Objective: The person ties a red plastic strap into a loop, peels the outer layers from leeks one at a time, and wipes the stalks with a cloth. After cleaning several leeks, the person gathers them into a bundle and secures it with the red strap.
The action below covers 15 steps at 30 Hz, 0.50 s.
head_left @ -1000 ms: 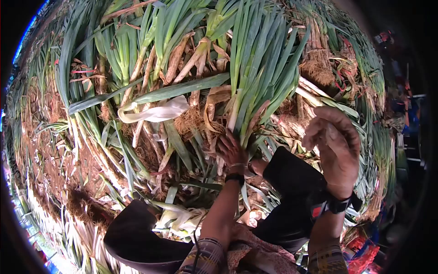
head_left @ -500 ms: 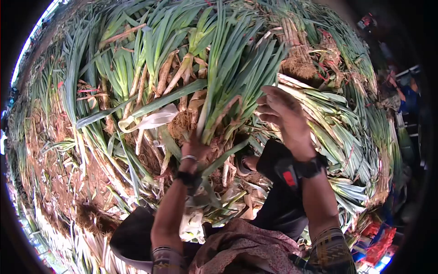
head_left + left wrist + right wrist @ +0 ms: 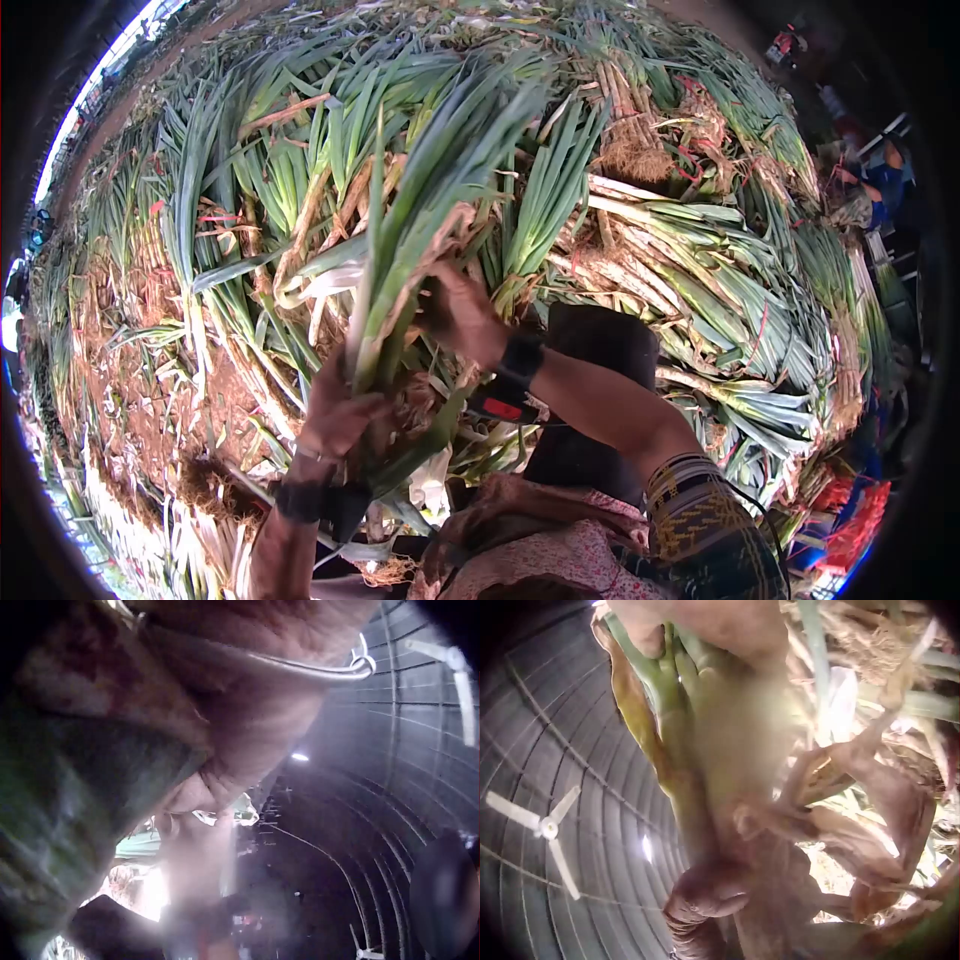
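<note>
Several pale stalks [image 3: 205, 550] were seen in the head view toward half past seven, outward of the left hand [image 3: 338, 405], by which the lower end of a leek bundle [image 3: 410, 250] was gripped. The bundle was held left of centre, its long axis tilted, with green tips pointed to one o'clock and stalk bases to seven. At its five o'clock side the right hand [image 3: 465, 310] was placed against it; whether that hand was closed on the leaves could not be told. More leeks [image 3: 690, 270] were spread at three o'clock. A metal bangle [image 3: 315, 670] was shown close up by the left wrist camera. By the right wrist camera, the left hand's curled fingers [image 3: 709, 892] were shown round the bundle, and at nine o'clock a ceiling fan [image 3: 549, 827], outside the head view.
</note>
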### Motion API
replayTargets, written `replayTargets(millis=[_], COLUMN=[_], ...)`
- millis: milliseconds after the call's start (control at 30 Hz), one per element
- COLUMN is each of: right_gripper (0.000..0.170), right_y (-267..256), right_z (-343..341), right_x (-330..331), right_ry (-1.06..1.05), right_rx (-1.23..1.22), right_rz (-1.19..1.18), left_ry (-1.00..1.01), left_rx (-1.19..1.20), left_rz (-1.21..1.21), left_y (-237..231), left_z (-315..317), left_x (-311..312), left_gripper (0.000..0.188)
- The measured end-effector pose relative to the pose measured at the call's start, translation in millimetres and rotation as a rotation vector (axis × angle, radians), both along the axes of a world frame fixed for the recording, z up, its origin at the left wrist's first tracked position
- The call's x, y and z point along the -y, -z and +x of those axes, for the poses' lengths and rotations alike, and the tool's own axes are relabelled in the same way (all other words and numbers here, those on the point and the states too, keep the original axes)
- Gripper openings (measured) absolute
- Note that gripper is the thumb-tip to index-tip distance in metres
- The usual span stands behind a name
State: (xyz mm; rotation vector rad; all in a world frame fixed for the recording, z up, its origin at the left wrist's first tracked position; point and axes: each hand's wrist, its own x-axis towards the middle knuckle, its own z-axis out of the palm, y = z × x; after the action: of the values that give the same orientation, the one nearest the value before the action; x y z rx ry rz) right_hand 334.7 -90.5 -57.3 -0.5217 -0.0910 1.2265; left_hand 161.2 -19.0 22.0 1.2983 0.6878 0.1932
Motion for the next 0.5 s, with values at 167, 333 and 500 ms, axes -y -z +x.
replayTargets(millis=[167,333,500], right_gripper=[0.08,0.075,0.063], right_y=[-69.6,-71.5,-57.3], right_z=[-21.1,-33.4,-16.9], right_x=[-24.5,-48.5,-21.6], right_ry=[-0.109,-0.283,-0.475], right_rx=[0.284,0.709,0.926], right_rz=[0.178,0.021,-0.378], left_ry=[-0.113,-0.435,-0.408], left_rx=[-0.036,0.109,0.011], left_rz=[0.183,0.091,0.278], left_y=[-37.5,37.3,184.9], left_z=[-32.1,-81.8,-89.5], left_x=[-7.8,-50.4,-94.3], left_gripper=[0.063,0.056,0.042])
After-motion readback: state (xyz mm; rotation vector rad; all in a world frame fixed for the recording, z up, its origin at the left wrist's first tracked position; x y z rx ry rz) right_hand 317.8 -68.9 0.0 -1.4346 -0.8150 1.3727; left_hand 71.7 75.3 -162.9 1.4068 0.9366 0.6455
